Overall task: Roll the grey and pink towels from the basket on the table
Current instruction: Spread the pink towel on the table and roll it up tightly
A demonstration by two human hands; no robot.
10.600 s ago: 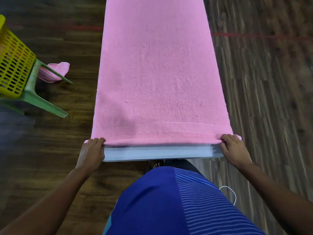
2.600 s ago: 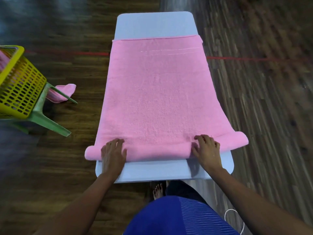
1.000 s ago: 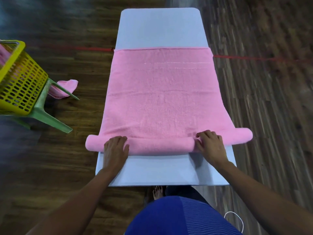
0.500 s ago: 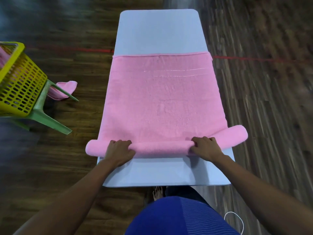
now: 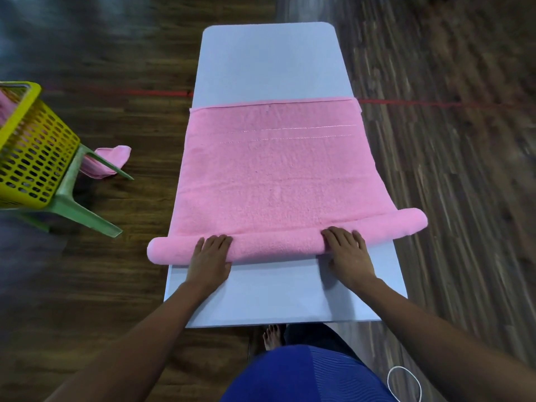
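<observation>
Pink towel (image 5: pixel 275 181) lies on the white table (image 5: pixel 272 62), its rolled near end under our left hand (image 5: pixel 209 258) and right hand (image 5: pixel 348 253), fingers flat and pressing.

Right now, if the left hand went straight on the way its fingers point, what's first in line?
The left hand points toward the far end of the table, fingertips on the rolled end of the pink towel, so that roll probably comes first. Past it: flat towel, then bare tabletop.
</observation>
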